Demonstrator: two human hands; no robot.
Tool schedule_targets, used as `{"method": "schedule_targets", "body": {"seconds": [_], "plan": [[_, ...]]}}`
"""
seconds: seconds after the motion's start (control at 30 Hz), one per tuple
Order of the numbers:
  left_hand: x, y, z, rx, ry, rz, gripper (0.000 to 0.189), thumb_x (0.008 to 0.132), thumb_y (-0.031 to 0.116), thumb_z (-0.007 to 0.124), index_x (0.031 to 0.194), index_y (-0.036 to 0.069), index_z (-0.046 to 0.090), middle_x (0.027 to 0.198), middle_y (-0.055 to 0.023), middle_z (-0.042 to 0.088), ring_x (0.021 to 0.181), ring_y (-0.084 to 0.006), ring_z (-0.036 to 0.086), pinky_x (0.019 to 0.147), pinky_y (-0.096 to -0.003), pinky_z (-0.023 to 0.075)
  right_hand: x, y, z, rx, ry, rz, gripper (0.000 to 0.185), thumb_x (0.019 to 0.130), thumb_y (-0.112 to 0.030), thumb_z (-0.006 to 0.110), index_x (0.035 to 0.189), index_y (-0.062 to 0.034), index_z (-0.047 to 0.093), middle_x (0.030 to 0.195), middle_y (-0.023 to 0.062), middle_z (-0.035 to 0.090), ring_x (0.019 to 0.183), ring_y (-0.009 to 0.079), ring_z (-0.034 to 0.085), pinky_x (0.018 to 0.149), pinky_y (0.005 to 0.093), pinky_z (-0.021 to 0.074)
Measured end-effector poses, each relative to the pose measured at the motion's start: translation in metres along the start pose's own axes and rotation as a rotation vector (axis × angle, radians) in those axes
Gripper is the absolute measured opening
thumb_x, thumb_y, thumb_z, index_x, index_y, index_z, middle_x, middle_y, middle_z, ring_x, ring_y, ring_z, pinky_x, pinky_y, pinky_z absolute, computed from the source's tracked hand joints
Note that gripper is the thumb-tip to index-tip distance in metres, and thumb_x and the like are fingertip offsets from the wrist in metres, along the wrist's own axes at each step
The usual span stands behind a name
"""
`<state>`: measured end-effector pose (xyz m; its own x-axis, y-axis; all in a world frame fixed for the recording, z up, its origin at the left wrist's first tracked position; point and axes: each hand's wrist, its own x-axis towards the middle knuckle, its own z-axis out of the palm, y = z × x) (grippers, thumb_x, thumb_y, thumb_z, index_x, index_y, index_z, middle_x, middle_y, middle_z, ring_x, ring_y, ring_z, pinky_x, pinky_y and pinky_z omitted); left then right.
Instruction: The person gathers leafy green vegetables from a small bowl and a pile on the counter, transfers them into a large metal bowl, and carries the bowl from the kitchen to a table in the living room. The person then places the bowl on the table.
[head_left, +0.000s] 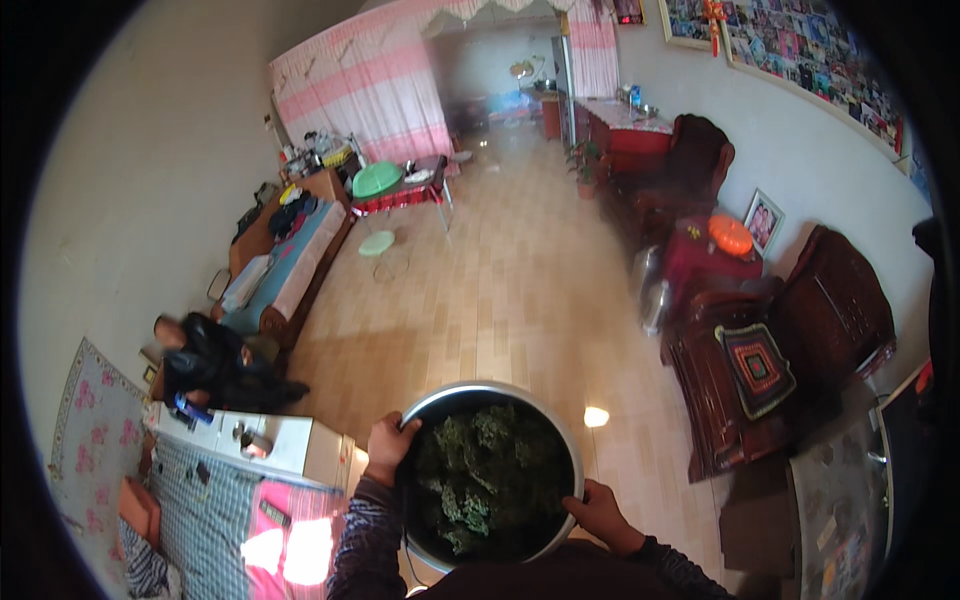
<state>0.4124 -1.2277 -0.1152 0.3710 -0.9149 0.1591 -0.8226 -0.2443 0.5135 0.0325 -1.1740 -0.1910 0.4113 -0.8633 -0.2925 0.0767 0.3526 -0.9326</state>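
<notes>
A large round metal basin (579, 457) is held in front of my body, above the tiled floor. Dark green leafy stuff, perhaps vegetables or herbs (469, 480), lies inside it, much of it in shadow. My left hand (391, 444) grips the rim at the upper left, thumb over the edge. At the lower right my right hand (604, 514) holds the rim, its thumb also on the edge. The fingers under the rim are hidden on both sides. The near edge of the basin is partly covered by my dark clothing.
A white cabinet (289, 442) and a bed with checked cloth (202, 487) stand at left. Nearby sits a person in dark clothes (217, 360). Carved wooden chairs (832, 315) line the right. Farther off are a green stool (376, 243) and a small table (401, 196).
</notes>
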Motion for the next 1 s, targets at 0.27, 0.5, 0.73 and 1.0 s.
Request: {"method": "schedule_targets", "body": {"seconds": [0.27, 0.5, 0.73, 1.0], "plan": [[0.185, 0.002, 0.054, -0.022, 0.164, -0.045, 0.038, 0.075, 0.031, 0.070, 0.068, -0.002, 0.052, 0.059, -0.0191, 0.051, 0.052, -0.0252, 0.047, 0.051, -0.0387, 0.0392, 0.237, -0.083, -0.059, -0.101, -0.088, -0.125, 0.020, 0.078, -0.013, 0.059, 0.090, 0.0027, 0.060, 0.066, 0.0055, 0.059, 0.057, 0.0111, 0.055, 0.052, 0.0279, 0.0454], [0.272, -0.021, 0.079, 0.011, 0.309, -0.195, 0.039, 0.074, 0.023, 0.071, 0.061, -0.002, 0.044, 0.051, -0.0120, 0.041, 0.051, -0.0147, 0.034, 0.046, -0.0372, 0.0323, 0.423, -0.146, -0.076, -0.283, -0.282, -0.179, 0.030, 0.075, -0.020, 0.060, 0.093, 0.0033, 0.058, 0.073, 0.0151, 0.061, 0.068, 0.0209, 0.059, 0.063, 0.0335, 0.0466], [0.483, -0.003, 0.148, -0.040, 0.312, -0.080, 0.041, 0.075, 0.022, 0.070, 0.060, -0.001, 0.040, 0.049, -0.0087, 0.036, 0.050, -0.0135, 0.031, 0.044, -0.0362, 0.0291, 0.613, -0.195, -0.128, -0.258, -0.214, -0.229, 0.024, 0.076, -0.018, 0.058, 0.090, 0.0018, 0.058, 0.072, 0.0132, 0.060, 0.068, 0.0191, 0.058, 0.063, 0.0336, 0.0454], [0.782, 0.093, 0.223, -0.028, 0.094, 0.161, 0.040, 0.076, 0.023, 0.070, 0.060, -0.002, 0.043, 0.050, -0.0133, 0.040, 0.047, -0.0191, 0.035, 0.045, -0.0377, 0.0312, 0.758, -0.284, -0.196, -0.065, 0.070, -0.126, 0.020, 0.077, -0.014, 0.059, 0.087, 0.0037, 0.059, 0.063, 0.0055, 0.056, 0.057, 0.0122, 0.054, 0.053, 0.0289, 0.0444]]}}
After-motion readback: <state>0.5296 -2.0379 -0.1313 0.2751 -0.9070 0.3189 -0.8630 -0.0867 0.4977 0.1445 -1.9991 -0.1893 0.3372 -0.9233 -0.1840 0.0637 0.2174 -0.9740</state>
